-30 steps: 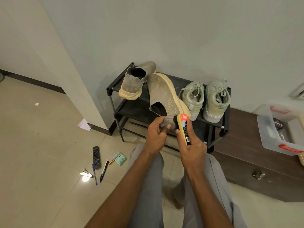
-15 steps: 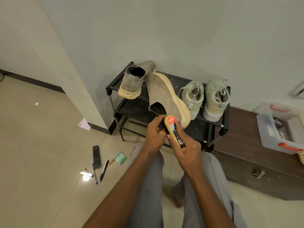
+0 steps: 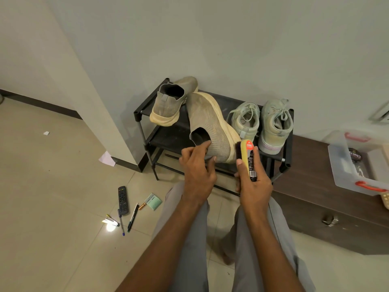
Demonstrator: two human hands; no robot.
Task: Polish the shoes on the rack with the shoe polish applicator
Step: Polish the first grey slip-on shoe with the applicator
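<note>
A grey knit slip-on shoe (image 3: 210, 125) with a cream sole is tilted on its side over the black rack (image 3: 140, 114). My left hand (image 3: 197, 167) grips its heel, with fingers hooked at the collar. My right hand (image 3: 252, 182) holds the yellow-backed shoe polish applicator (image 3: 247, 157), whose dark bristles touch the cream sole at the heel. The matching grey shoe (image 3: 170, 102) stands on the rack's left end. Two pale green lace-up sneakers (image 3: 246, 121) (image 3: 275, 127) stand on the right end.
A dark wooden cabinet (image 3: 315, 186) stands right of the rack, carrying a clear plastic box (image 3: 345, 171) with red handles and a tin inside. On the tiled floor at left lie a remote control (image 3: 123, 200), pens, a small green card (image 3: 153, 201) and a lit torch. My knees are below.
The applicator has moved right, from the shoe's heel collar next to my left hand back to the sole edge. My left hand keeps its hold on the heel.
</note>
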